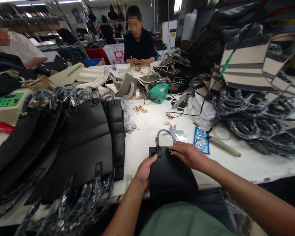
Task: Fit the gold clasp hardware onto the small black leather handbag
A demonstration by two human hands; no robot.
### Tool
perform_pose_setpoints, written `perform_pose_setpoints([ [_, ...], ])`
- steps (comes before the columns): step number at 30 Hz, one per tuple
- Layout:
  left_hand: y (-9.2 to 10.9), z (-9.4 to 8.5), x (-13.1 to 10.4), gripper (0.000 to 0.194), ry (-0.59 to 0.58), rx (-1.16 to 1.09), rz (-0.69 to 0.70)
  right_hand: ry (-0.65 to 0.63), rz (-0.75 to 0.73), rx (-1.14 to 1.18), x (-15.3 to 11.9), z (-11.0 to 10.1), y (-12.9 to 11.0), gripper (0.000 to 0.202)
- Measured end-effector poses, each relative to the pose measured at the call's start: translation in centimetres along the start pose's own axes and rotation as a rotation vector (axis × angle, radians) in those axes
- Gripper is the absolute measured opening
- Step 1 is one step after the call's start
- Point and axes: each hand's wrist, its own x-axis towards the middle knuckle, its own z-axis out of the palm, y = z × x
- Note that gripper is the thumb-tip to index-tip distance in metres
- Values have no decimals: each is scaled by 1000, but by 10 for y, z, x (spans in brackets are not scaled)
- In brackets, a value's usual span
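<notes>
A black bag panel (170, 177) with a plastic-wrapped handle (166, 132) lies at the table's front edge, over my lap. My left hand (145, 171) grips its left edge, thumb on top near the handle's base. At the panel's upper right, my right hand (184, 152) has its fingers pressed together over small gold metal pieces (171, 151) by the handle's other end. Just beyond the handle lie flat silver metal plates (178, 132).
Stacked black panels (86, 141) fill the left. A green box (159, 93), gold hardware (140, 108), a blue packet (201, 140), a tape roll (221, 132) and a grey-handled tool (225, 146) lie ahead and right. Wrapped handles (245, 127) pile up at right. A person (139, 44) sits opposite.
</notes>
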Motion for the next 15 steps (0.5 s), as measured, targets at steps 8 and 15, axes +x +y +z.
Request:
perform_pose_setpoints([
  [8,-1,1,-4,38,-41,-20,48,-50,4,-187,6,0,-24,24],
  [15,-4,-18,15,40,-153,25,185,-119,8,-285,16,2,-34,18],
])
